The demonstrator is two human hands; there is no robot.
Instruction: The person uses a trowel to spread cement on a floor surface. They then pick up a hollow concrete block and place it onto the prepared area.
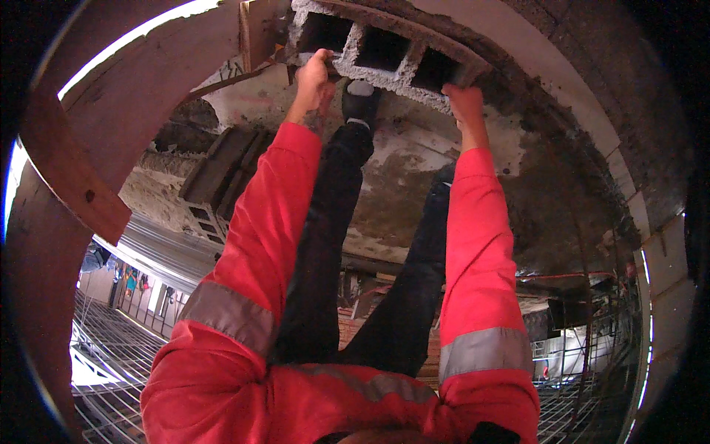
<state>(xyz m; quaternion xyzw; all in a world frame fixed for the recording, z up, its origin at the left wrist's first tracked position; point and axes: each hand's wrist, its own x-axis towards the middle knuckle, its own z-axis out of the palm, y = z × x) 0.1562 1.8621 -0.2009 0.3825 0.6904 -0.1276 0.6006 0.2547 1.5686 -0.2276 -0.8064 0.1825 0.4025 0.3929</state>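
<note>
— Two hands on one hollow concrete block (384,55), as I see it from my end. Left hand (314,78) is clamped over its left end, beside the wooden plank (255,29).
— And the right?
— Right hand (464,100) grips the right end. The block sits on the mortar-smeared floor (414,170), just beyond the shoe (360,100). If either grip slips, I reckon it lands on that foot.

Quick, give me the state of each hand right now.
Left hand: closed, gripping the left end of the hollow concrete block.
Right hand: closed, gripping the block's right end.
</note>
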